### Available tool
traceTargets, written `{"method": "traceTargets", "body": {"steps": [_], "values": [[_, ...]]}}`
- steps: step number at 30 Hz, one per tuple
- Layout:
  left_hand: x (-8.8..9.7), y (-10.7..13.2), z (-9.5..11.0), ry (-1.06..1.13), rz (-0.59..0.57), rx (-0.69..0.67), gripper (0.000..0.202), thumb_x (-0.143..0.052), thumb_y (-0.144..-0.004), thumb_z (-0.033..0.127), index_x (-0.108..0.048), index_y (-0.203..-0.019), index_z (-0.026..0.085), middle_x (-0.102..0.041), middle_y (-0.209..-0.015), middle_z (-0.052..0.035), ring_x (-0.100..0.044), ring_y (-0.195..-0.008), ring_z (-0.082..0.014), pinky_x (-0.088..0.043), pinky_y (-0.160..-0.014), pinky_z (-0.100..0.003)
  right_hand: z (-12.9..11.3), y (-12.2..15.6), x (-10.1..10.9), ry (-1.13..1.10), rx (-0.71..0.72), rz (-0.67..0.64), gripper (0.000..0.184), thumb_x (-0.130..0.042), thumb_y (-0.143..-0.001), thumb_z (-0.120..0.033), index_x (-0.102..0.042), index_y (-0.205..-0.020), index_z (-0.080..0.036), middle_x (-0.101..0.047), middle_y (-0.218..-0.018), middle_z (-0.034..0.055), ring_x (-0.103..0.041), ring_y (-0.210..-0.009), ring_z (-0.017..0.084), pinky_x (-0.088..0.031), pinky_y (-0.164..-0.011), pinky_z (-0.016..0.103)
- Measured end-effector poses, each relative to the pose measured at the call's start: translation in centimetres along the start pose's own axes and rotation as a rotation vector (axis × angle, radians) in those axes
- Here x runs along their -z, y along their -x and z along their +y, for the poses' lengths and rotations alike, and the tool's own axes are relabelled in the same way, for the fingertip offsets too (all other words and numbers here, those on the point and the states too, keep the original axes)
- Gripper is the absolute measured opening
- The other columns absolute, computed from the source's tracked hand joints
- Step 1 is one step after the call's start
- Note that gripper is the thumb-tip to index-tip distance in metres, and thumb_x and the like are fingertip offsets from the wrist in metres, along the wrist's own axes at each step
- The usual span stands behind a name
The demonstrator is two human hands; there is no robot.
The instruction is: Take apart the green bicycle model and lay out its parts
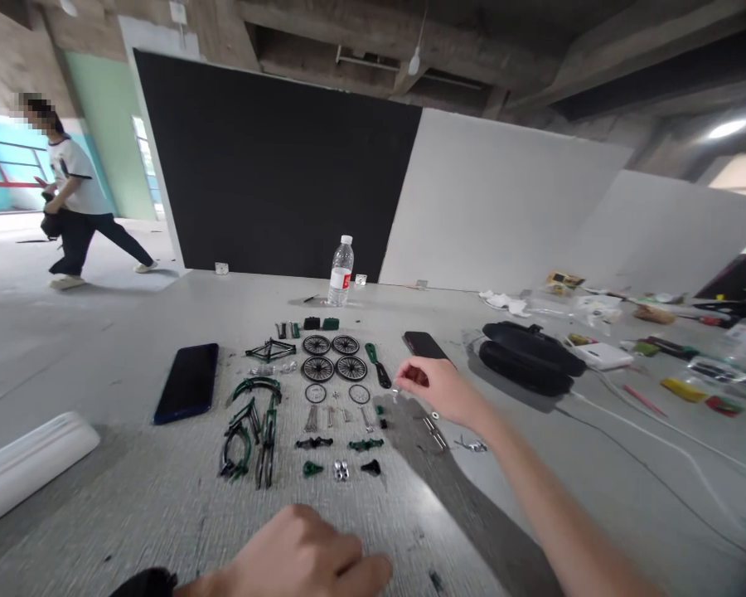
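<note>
My right hand [438, 385] pinches a small silvery piece [395, 395] between thumb and fingertips, just above the table. Close by on its left lies a dark green tool-like part [378, 365]. My left hand [304, 551] rests at the front edge of the view with its fingers curled in; the inside of that hand is hidden. Between and beyond the hands, model bicycle parts are laid out: spoked wheels [317, 369], a frame [267, 350], green curved mudguards [258, 386], a fork-like part [267, 439], screws [312, 418] and silver fittings [341, 471]. Metal rods [435, 433] lie under my right wrist.
One phone [187, 383] lies left, another [428, 345] behind my right hand. A water bottle [341, 272] stands at the back before a black panel [279, 166]. On the right are a black case [528, 358], cables and clutter. A person [78, 191] walks at far left.
</note>
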State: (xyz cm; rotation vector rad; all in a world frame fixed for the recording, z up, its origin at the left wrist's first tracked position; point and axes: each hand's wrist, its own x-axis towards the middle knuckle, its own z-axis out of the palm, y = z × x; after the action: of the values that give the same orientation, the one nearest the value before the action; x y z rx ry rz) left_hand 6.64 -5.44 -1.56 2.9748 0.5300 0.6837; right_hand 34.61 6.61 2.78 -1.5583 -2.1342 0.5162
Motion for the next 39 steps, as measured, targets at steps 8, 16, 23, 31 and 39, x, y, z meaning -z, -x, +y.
{"method": "traceTargets", "body": {"steps": [8, 16, 23, 31, 39], "values": [[4.2, -5.6, -4.8, -0.289, -0.018, 0.275, 0.034, -0.058, -0.098, 0.033, -0.053, -0.126, 0.013, -0.062, -0.118, -0.0116, -0.061, -0.104, -0.0272, -0.054, -0.083, -0.043, -2.9, 0.3, -2.4, -0.279, 0.139, 0.015, 0.03, -0.061, -0.09, -0.051, -0.068, -0.085, -0.022, -0.068, -0.079, 0.0035, -0.059, -0.071, 0.018, -0.045, -0.065, 0.031], [3.4, -7.0, -8.3, -0.181, 0.012, 0.303, 0.02, -0.056, -0.099, 0.025, -0.067, -0.113, 0.016, -0.07, -0.1, -0.0068, -0.064, -0.095, -0.0233, -0.051, -0.082, -0.039, -3.1, 0.2, -3.8, -0.5, 0.122, 0.079, 0.036, -0.066, -0.086, -0.056, -0.065, -0.087, -0.02, -0.066, -0.079, 0.0037, -0.058, -0.069, 0.017, -0.046, -0.061, 0.029], [3.7, -6.3, -9.4, -0.026, 0.144, 0.355, 0.025, -0.05, -0.103, 0.035, -0.068, -0.113, 0.021, -0.07, -0.107, -0.0046, -0.065, -0.099, -0.0194, -0.049, -0.081, -0.032, -3.6, 0.5, -4.2, -0.519, 0.16, 0.117, 0.033, -0.06, -0.092, -0.052, -0.066, -0.095, -0.02, -0.065, -0.077, 0.0021, -0.058, -0.068, 0.016, -0.046, -0.061, 0.028], [3.3, -6.0, -10.4, 0.017, 0.144, 0.398, 0.026, -0.049, -0.103, 0.035, -0.069, -0.114, 0.023, -0.071, -0.107, -0.0037, -0.066, -0.097, -0.0202, -0.048, -0.076, -0.03, -4.0, 0.8, -4.1, -0.298, 0.286, 0.214, 0.021, -0.065, -0.092, -0.041, -0.071, -0.104, -0.024, -0.07, -0.092, 0.004, -0.063, -0.078, 0.019, -0.051, -0.069, 0.033], [2.3, -5.9, -10.5, -0.047, 0.08, 0.428, 0.026, -0.047, -0.105, 0.035, -0.069, -0.11, 0.023, -0.07, -0.101, -0.0021, -0.066, -0.096, -0.0194, -0.05, -0.082, -0.032, -3.8, 1.0, -4.1, -0.075, 0.5, 0.27, 0.015, -0.056, -0.098, -0.029, -0.069, -0.106, -0.025, -0.067, -0.107, 0.0067, -0.063, -0.098, 0.021, -0.051, -0.086, 0.037]]}}
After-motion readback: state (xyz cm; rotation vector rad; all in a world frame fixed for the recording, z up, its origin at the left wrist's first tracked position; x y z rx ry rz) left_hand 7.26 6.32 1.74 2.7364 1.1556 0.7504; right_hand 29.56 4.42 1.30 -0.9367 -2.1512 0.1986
